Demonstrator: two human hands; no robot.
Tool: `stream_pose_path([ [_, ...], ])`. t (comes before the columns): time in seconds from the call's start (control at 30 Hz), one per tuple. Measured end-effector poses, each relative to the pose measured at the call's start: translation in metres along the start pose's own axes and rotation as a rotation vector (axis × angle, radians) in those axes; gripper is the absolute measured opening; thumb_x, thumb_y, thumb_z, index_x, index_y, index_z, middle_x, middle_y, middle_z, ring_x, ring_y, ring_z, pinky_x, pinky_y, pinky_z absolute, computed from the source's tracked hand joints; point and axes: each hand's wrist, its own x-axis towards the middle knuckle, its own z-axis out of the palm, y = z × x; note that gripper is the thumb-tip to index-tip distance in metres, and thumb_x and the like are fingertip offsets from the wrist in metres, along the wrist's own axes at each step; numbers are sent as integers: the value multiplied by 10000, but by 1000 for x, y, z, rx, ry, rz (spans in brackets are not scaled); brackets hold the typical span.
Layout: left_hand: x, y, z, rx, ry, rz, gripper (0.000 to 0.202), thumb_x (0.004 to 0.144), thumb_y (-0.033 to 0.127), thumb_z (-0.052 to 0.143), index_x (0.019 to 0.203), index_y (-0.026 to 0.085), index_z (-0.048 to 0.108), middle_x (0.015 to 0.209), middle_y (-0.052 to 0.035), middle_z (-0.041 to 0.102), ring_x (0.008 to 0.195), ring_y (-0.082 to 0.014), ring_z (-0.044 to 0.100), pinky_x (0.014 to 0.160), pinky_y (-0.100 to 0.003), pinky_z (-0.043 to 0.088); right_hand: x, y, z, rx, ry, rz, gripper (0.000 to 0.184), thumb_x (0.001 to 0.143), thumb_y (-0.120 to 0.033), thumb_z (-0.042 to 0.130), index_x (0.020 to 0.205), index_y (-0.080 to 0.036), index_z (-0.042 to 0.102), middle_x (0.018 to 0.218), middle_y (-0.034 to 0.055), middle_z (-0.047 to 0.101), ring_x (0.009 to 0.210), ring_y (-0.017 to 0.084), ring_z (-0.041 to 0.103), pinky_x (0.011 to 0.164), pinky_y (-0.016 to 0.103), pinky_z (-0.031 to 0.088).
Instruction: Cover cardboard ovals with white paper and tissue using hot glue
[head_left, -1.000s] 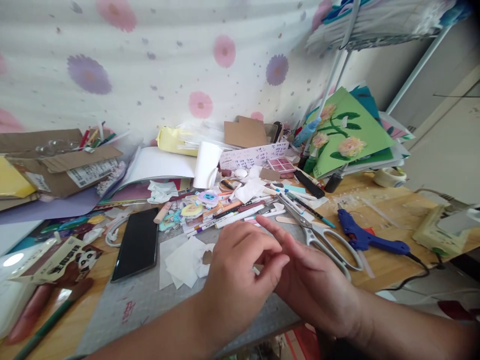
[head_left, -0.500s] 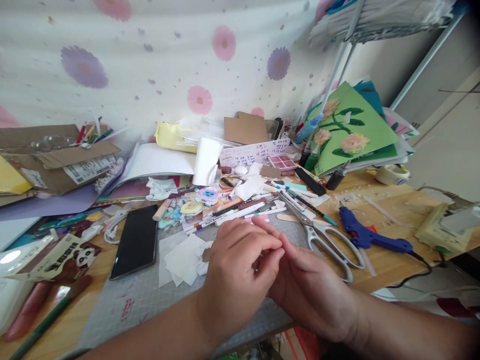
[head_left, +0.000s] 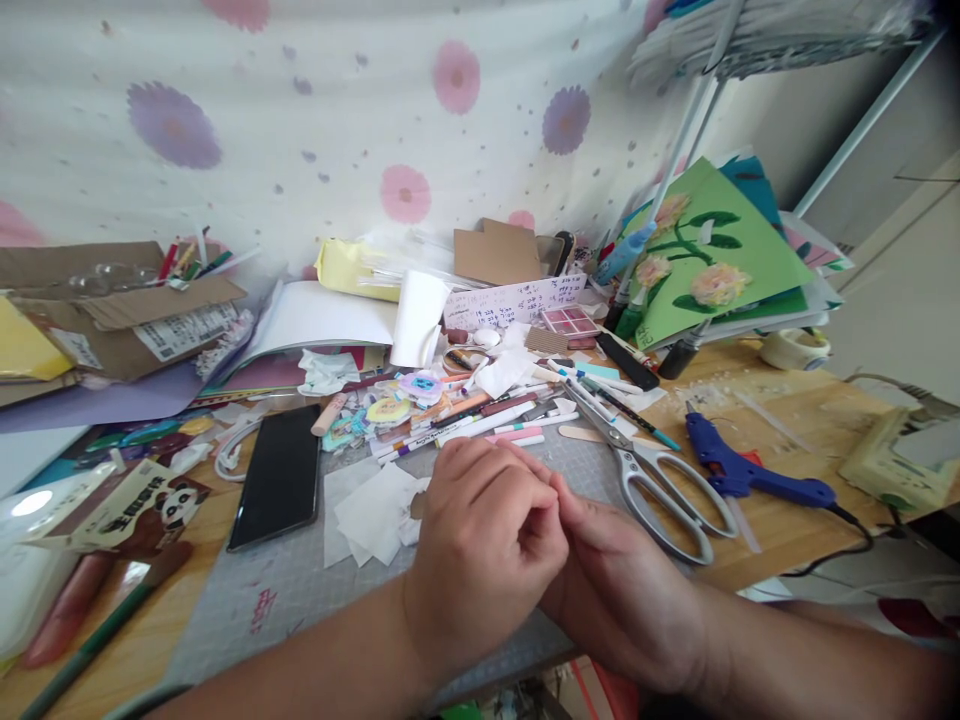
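Observation:
Both my hands meet over the grey cutting mat (head_left: 292,590) near the table's front edge. My left hand (head_left: 480,545) is curled into a loose fist, fingers pressed together against my right hand. My right hand (head_left: 622,585) lies beside it, fingers bent in under the left; whatever sits between them is hidden. White paper scraps (head_left: 371,510) lie just left of my left hand. Large scissors (head_left: 649,470) rest just right of my hands.
A black phone (head_left: 279,478) lies left of the mat. Pens, markers and stickers (head_left: 457,405) crowd the mat's far edge. A blue glue gun (head_left: 739,470) lies at right. Green flower card (head_left: 705,255), tape roll (head_left: 795,348), cardboard box (head_left: 124,315) stand around.
My right hand's fingers, stretched out a second ago, have curled in. My left hand has closed tighter onto them. The view has shifted slightly.

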Motion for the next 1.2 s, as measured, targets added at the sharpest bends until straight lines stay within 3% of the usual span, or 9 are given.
stream_pose_path([
  [0.27,-1,1,-3,15,-43,-42,196,713,38,519,581,183,515,587,-8,584,629,-166,524,661,-366,411,0,1,0,-45,-1,12,395,931,-356,454,1317,-276,436,1060,35,642,943,183,593,872,372,400],
  [0.43,2,1,-5,-42,-11,-90,189,701,27,530,591,181,533,596,-14,600,632,-164,550,672,-357,435,0,-1,1,-50,-4,26,403,941,-383,424,1332,-286,423,1065,39,645,932,183,598,860,371,408],
  [0.7,2,0,-8,-130,-21,-98,160,705,30,566,724,180,617,675,-27,656,700,-177,600,716,-365,461,-1,-3,1,-60,-27,31,399,957,-384,378,1340,-277,417,1115,50,620,925,187,602,828,369,430],
  [1.0,-2,0,-6,56,-37,-8,180,733,52,559,629,196,589,611,-8,646,629,-169,566,696,-389,430,0,-1,3,-29,24,13,386,941,-339,423,1319,-260,421,1156,51,604,967,189,588,786,334,432],
  [1.2,-4,-1,-5,171,-50,30,229,735,64,543,551,199,529,573,-1,613,597,-164,536,694,-396,410,-2,4,1,-6,42,1,412,913,-324,480,1315,-255,424,1126,43,617,985,192,579,860,363,407],
])
